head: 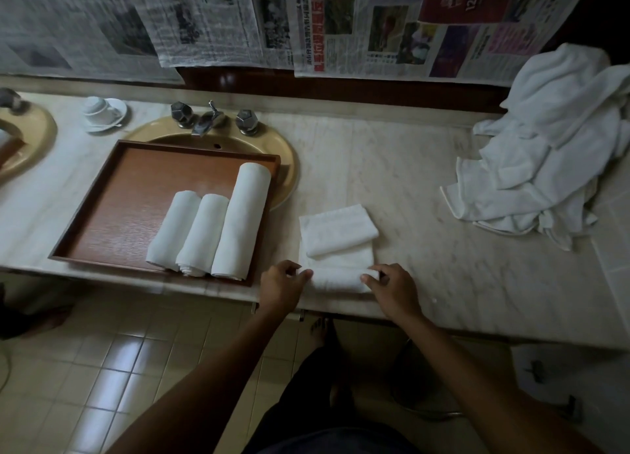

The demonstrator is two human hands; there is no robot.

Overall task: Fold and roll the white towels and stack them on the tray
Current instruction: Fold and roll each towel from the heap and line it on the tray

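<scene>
A folded white towel (337,259) lies on the marble counter right of the tray, its near end curled into a roll (335,279). My left hand (281,288) grips the roll's left end and my right hand (392,290) grips its right end. A second folded towel (337,228) rests on the far part of the first. The wooden tray (136,194) holds three rolled white towels (208,235) side by side, the right one longest.
A heap of loose white towels (549,153) lies at the counter's right end. The tray partly covers a tan sink (283,157) with a chrome tap (209,121). A cup on a saucer (102,112) stands far left. Newspapers (341,23) cover the wall.
</scene>
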